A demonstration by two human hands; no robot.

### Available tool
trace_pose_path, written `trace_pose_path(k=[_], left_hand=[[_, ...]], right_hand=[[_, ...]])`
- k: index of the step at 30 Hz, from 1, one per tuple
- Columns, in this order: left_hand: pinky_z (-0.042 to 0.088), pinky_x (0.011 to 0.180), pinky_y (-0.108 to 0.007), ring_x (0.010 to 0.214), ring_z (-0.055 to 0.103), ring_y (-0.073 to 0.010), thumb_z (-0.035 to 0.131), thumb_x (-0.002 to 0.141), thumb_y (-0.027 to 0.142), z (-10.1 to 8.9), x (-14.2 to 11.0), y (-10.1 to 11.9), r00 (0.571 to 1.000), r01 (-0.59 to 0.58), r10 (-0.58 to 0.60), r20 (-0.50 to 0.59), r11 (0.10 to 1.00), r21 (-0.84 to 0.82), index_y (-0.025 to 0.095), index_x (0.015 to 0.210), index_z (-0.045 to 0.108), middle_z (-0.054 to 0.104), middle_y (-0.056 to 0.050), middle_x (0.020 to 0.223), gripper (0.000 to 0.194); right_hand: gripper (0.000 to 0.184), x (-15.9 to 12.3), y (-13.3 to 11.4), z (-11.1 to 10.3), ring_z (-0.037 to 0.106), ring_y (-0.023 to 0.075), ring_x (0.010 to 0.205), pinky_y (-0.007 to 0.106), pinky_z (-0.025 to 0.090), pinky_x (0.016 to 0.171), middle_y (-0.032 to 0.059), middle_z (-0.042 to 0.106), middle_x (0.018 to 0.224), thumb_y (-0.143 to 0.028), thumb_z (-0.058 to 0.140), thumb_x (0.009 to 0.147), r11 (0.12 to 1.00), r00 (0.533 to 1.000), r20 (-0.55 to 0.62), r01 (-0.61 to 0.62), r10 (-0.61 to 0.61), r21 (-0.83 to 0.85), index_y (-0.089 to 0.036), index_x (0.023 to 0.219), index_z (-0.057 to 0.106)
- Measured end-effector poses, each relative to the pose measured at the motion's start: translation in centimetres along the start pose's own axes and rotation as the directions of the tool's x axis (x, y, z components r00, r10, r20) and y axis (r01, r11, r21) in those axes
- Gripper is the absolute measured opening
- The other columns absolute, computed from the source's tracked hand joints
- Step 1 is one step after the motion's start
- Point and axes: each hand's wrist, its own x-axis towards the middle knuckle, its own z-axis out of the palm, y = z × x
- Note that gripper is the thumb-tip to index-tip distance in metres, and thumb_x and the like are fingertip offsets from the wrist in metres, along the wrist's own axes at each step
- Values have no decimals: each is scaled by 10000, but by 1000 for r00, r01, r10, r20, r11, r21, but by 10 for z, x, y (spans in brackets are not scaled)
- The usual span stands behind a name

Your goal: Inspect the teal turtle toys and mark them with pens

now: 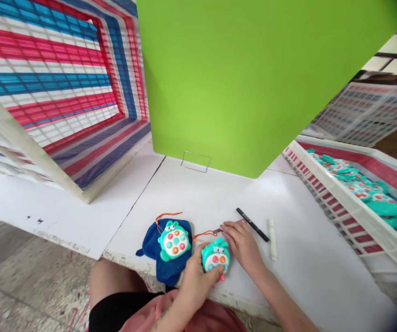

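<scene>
Head view: the left hand (195, 276) is clamped on a teal frog-shaped toy (215, 257) at its lower edge, while the right hand (242, 244) lies open just beside the toy, by its orange cord (207, 234), on the white table (305, 258).

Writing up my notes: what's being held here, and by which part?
The left hand holds a teal plastic frog-faced toy by its lower edge; whether the right hand, beside an orange cord, grips anything cannot be told.

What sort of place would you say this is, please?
Probably a small toy workshop or packing area: a white plastic crate heaped with teal toys, a matching toy under the left hand, and a white worktop.
</scene>
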Motion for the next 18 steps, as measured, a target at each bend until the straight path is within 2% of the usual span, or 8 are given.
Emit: trace_pose_path(k=[4, 8, 10, 13, 15, 18], left_hand=[[501, 703, -287, 773, 602, -178, 684, 687, 238, 4, -1, 3, 1000, 19, -17, -26, 999, 43, 148, 1165, 495, 666, -54, 921, 522], [506, 603, -276, 655, 588, -157, 672, 705, 282, 6, 0, 4, 998, 54, -54, -18, 999, 5, 149, 1176, 468, 653, -38, 841, 530], [498, 570, -264, 624, 576, -146, 668, 709, 290, 6, 0, 6, 998, 52, -52, -20, 999, -1, 152, 1164, 464, 640, -28, 826, 518], [492, 566, -249, 644, 575, -144, 652, 726, 293, 5, -1, 10, 1000, 4, -4, 13, 1000, -25, 158, 1107, 491, 622, -18, 829, 435], [491, 567, -246, 665, 575, -148, 637, 747, 308, 4, -2, 12, 999, 5, -3, 39, 999, -51, 161, 1103, 496, 620, -20, 840, 410], [492, 638, -250, 737, 582, -157, 668, 731, 293, 3, -3, 10, 1000, -2, 2, 30, 1000, -11, 159, 1129, 500, 637, -39, 897, 453]], right_hand=[[201, 1, 9, 4, 597, 247, 851, 474, 465, 835, 70, 688, 905, -206, 475, 902, 998, 997, -53, 51, -50, 21, -210, 923, 674], [148, -1, -14, -13, 600, 224, 887, 416, 496, 809, 59, 684, 916, -190, 503, 904, 997, 991, -124, 51, -43, 61, -214, 985, 625], [200, -4, -35, -23, 590, 212, 934, 387, 504, 812, 59, 679, 990, -161, 502, 906, 985, 984, -106, 154, -145, 82, -230, 1058, 612], [266, -12, -54, -29, 580, 204, 946, 365, 516, 803, 56, 675, 1051, -163, 469, 925, 931, 933, -5, 359, -359, 63, -246, 1135, 609], [270, -15, -52, -29, 575, 201, 934, 358, 521, 796, 65, 674, 1032, -158, 453, 930, 924, 924, 6, 382, -383, 27, -229, 1132, 617], [266, -17, -26, -28, 576, 198, 897, 360, 518, 780, 76, 665, 973, -109, 440, 919, 958, 958, -42, 280, -283, -63, -200, 1078, 632]])
